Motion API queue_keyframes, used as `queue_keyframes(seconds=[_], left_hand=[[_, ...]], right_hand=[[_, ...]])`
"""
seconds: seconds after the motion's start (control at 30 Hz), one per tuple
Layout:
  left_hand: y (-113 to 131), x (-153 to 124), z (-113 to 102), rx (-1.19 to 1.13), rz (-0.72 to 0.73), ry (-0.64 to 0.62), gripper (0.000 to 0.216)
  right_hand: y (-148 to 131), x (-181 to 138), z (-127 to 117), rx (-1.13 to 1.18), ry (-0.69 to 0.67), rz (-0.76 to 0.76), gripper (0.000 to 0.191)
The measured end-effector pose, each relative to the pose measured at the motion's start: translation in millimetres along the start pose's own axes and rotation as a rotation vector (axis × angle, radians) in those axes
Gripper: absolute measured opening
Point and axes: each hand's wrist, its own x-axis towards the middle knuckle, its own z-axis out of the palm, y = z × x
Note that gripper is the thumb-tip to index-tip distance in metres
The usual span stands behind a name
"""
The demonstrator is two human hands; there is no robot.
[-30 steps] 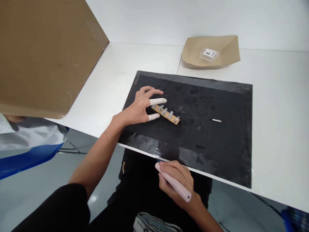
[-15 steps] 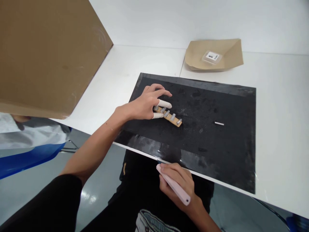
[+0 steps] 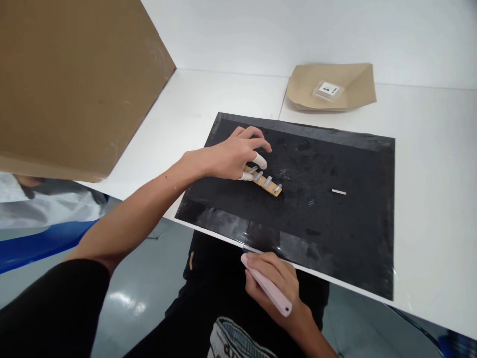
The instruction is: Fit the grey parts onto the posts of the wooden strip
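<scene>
A narrow wooden strip [image 3: 269,186] bearing several grey pegs lies on a black mat [image 3: 346,238]. My left hand [image 3: 234,156], with white covers on thumb and index finger, reaches over the strip's left end and hides it. Thumb and index are apart on either side of the pegs, while the other fingers are spread; whether they touch a peg I cannot tell. At the table's front edge my right hand [image 3: 278,278] is closed round a pale pink, slim-handled tool [image 3: 270,286] with a small dark hole at its near end. Its far tip is unclear.
A small white stick [image 3: 339,192] lies on the mat's right part. Behind the mat, a brown paper tray [image 3: 356,92] holds a clear labelled case [image 3: 328,90]. A large cardboard panel [image 3: 82,84] rises at left, with part of another person [image 3: 48,199] beyond it.
My left hand has shifted slightly right along the strip, covering more of its left end. My right hand keeps the pink tool in nearly the same place.
</scene>
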Motion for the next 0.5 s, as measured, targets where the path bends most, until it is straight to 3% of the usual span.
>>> queue_keyframes(seconds=[0.23,0.4,0.5], left_hand=[[0.9,2.8,-7.4,-0.039,-0.014,-0.022,0.034],[0.8,-1.6,-6.0,0.003,-0.05,0.001,0.06],[-2.9,-1.7,-2.9,-0.012,-0.045,-0.02,0.054]], right_hand=[[-0.5,0.7,1.7,0.001,0.009,-0.01,0.026],[-0.2,-0.9,1.6,-0.005,-0.001,0.007,0.026],[0.4,-1.6,1.7,-0.005,0.003,0.008,0.025]])
